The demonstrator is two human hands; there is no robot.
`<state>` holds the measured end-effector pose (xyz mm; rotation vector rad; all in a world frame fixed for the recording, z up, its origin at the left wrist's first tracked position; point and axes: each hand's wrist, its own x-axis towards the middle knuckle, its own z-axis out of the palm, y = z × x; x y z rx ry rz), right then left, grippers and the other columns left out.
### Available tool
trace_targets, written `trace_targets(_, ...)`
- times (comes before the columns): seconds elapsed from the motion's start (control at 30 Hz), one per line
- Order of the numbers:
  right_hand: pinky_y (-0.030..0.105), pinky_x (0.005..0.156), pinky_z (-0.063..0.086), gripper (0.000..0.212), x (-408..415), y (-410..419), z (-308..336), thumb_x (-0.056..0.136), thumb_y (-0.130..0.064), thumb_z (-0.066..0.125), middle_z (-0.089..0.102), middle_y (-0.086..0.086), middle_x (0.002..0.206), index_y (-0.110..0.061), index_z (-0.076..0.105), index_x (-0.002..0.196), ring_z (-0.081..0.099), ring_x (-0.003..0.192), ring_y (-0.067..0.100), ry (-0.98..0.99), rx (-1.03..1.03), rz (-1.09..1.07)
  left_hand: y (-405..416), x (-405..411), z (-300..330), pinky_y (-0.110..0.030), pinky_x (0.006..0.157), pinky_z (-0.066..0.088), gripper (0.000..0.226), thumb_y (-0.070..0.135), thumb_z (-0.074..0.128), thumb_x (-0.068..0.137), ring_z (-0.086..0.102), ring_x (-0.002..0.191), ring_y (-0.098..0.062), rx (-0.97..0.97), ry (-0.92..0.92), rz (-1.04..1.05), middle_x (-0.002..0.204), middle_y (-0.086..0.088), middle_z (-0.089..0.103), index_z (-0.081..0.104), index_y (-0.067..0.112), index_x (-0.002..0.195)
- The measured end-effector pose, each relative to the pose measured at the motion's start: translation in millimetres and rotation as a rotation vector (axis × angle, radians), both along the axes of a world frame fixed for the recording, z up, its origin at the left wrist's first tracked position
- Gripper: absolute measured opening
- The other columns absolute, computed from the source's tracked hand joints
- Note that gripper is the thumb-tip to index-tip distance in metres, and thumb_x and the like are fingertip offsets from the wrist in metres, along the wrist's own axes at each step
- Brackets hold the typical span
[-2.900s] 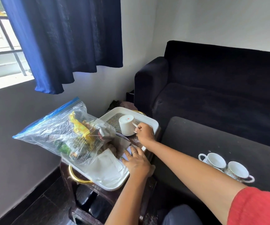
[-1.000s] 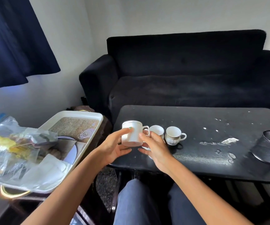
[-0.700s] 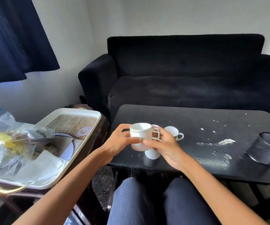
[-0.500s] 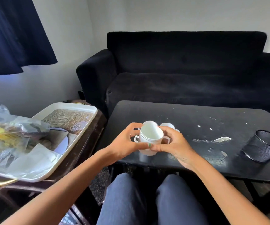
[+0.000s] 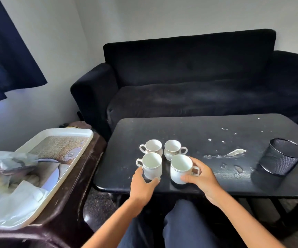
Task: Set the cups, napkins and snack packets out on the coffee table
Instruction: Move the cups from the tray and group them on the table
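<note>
Coffee table point(image 5: 189, 133) — now four cups, formerly two — hands newly parted.

black mesh bin point(image 5: 281, 157) on the table's right, dark sofa point(image 5: 189, 83) behind, blue curtain point(image 5: 6, 51) at left

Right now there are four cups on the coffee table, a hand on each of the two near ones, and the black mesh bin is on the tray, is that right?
Not quite. The black mesh bin stands on the coffee table, at its right end, not on the tray; the head view shows it. The rest holds: four cups, with the left hand on the near left cup and the right hand on the near right cup.
</note>
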<state>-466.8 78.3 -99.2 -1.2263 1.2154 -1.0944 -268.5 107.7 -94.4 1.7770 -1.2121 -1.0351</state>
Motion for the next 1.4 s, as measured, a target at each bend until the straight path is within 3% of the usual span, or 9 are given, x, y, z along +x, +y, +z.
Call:
trace_targets(0.13,0.011,0.067,0.049,0.062,0.9,-4.4,-9.4,0.062,0.010,0.075,0.073,-0.012,0.094,-0.034,0.064,0.105,0.065,0.082,-0.003,0.032,-0.006,0.011,-6.5,-16.4,-17.4,-0.039,0.095,0.047,0.046,0.023,0.073,0.076,0.058,0.107,-0.020,-0.075,0.007,0.171,0.115,0.001,0.060,0.054,0.017,0.117)
trace_targets(0.23,0.017,0.074,0.052,0.062,1.6,-8.0,-13.9,0.064,0.005,0.076,0.073,-0.013,0.100,-0.038,0.064,0.107,0.066,0.090,0.003,0.049,-0.016,0.020,-12.7,-20.6,-20.4,-0.034,0.084,0.044,0.038,0.030,0.072,0.078,0.059,0.104,-0.021,-0.085,-0.055,0.265,0.108,0.005,0.061,0.053,0.023,0.110)
trace_targets(0.33,0.024,0.081,0.053,0.063,2.6,-12.6,-17.5,0.065,0.003,0.076,0.072,-0.010,0.102,-0.040,0.063,0.109,0.066,0.093,0.010,0.050,-0.012,0.026,-15.0,-17.6,-29.1,-0.033,0.084,0.038,0.049,0.037,0.069,0.080,0.054,0.114,-0.020,-0.071,-0.181,0.282,0.118,0.007,0.061,0.052,0.028,0.125)
trace_targets(0.57,0.032,0.091,0.051,0.065,8.6,-23.2,-20.9,0.066,0.001,0.078,0.068,-0.005,0.110,-0.035,0.058,0.116,0.063,0.104,0.016,0.063,-0.003,0.044,-16.3,-13.1,-42.5,-0.028,0.077,0.033,0.051,0.042,0.071,0.078,0.054,0.107,-0.013,-0.117,-0.215,0.303,0.113,0.012,0.062,0.053,0.031,0.124)
trace_targets(0.7,0.030,0.090,0.050,0.059,11.6,-26.1,-21.0,0.066,-0.002,0.079,0.068,-0.005,0.108,-0.034,0.058,0.111,0.062,0.102,0.015,0.086,-0.002,0.034,-16.2,-13.4,-43.7,-0.028,0.077,0.033,0.049,0.046,0.072,0.074,0.055,0.107,-0.012,-0.124,-0.239,0.273,0.101,0.020,0.058,0.054,0.034,0.118)
trace_targets(0.87,0.031,0.088,0.051,0.057,11.2,-26.5,-20.3,0.067,0.000,0.079,0.068,0.000,0.107,-0.026,0.058,0.113,0.063,0.099,0.016,0.083,0.029,0.030,-18.5,-14.2,-46.4,-0.029,0.080,0.035,0.052,0.047,0.072,0.074,0.053,0.114,-0.015,-0.115,-0.255,0.283,0.113,0.013,0.063,0.053,0.032,0.119)
trace_targets(1.07,0.023,0.075,0.051,0.055,11.5,-24.2,-18.5,0.067,0.001,0.078,0.069,-0.004,0.101,-0.033,0.059,0.106,0.064,0.092,0.010,0.056,0.036,0.029,-20.4,-16.3,-45.9,-0.032,0.086,0.034,0.054,0.050,0.070,0.076,0.046,0.120,-0.017,-0.073,-0.276,0.267,0.120,0.011,0.061,0.050,0.032,0.123)
trace_targets(1.27,0.011,0.076,0.046,0.070,7.6,-17.0,-24.1,0.064,-0.001,0.082,0.064,-0.010,0.114,-0.030,0.053,0.121,0.059,0.104,0.001,0.053,0.043,0.019,-13.8,-15.2,-43.6,-0.025,0.082,0.032,0.047,0.039,0.072,0.078,0.051,0.114,-0.012,-0.127,-0.166,0.274,0.110,0.018,0.060,0.054,0.033,0.120)
trace_targets(1.4,0.021,0.091,0.037,0.073,0.6,-12.0,-27.8,0.069,-0.006,0.079,0.059,-0.009,0.118,-0.032,0.044,0.127,0.052,0.109,-0.001,0.036,0.064,-0.003,-2.8,-12.3,-46.4,-0.027,0.094,0.035,0.044,0.029,0.071,0.081,0.051,0.112,-0.008,-0.194,0.053,0.298,0.111,0.018,0.057,0.053,0.030,0.121)
